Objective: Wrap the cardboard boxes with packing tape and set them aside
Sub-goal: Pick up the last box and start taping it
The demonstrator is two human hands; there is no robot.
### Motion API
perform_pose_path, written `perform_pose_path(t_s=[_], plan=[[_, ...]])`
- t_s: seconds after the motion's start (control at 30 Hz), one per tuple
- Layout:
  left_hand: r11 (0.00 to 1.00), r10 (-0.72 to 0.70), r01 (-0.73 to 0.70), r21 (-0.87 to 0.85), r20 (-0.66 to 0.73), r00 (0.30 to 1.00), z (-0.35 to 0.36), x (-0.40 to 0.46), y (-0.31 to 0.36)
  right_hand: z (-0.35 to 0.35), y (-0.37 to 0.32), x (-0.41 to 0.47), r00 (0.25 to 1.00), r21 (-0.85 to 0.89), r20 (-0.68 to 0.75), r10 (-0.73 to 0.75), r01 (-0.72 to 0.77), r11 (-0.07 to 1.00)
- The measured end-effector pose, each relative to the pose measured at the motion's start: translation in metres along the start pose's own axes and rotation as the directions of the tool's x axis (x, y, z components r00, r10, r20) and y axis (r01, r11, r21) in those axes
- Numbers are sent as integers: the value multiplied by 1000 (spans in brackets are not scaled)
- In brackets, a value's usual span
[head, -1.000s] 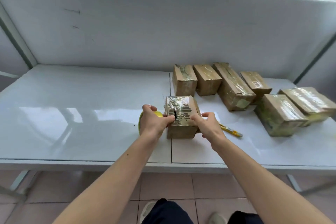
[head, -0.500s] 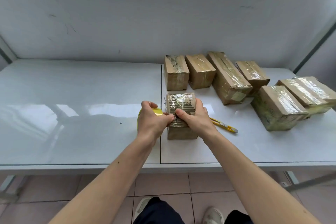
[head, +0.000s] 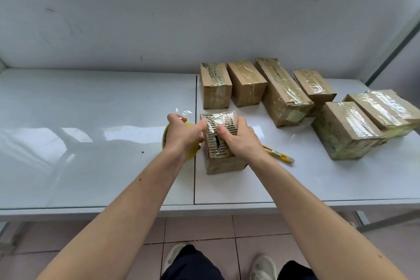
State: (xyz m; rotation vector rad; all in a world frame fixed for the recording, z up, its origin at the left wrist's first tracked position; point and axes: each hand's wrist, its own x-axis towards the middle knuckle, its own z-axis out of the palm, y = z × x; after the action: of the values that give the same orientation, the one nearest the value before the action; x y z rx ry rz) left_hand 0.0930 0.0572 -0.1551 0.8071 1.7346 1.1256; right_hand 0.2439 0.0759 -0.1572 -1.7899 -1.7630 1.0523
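Observation:
A small cardboard box [head: 223, 162] stands near the front middle of the white table [head: 91, 143], its top covered in shiny clear tape with a dark slit. My left hand [head: 184, 134] grips a yellow tape roll [head: 193, 150] right beside the box's left side; a strip of clear tape runs from the roll onto the box top. My right hand [head: 241, 138] rests on the box top, its fingers curled over the right part and the thumb pressing the tape down.
Several taped cardboard boxes [head: 284, 91] sit in a row along the back right of the table, two more [head: 345, 129] at the far right. A yellow utility knife [head: 279, 154] lies just right of my right wrist. A grey wall stands behind the table.
My right hand has slid from the box's right side onto its top. My left hand with the roll stays at the box's left side. The view has tilted down.

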Motion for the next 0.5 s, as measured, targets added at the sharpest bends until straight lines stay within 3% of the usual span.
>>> perform_pose_path(t_s=[0.17,0.37,0.5], plan=[[998,10,-9,58,-27,1000,3,4,3,1,0,2,1000,-83,-29,7,-9,997],[999,26,-25,30,-40,999,4,1,0,-5,6,5,991,229,130,28,-58,972],[999,22,-21,35,-40,999,4,0,0,-3,6,4,997,135,69,26,-35,990]])
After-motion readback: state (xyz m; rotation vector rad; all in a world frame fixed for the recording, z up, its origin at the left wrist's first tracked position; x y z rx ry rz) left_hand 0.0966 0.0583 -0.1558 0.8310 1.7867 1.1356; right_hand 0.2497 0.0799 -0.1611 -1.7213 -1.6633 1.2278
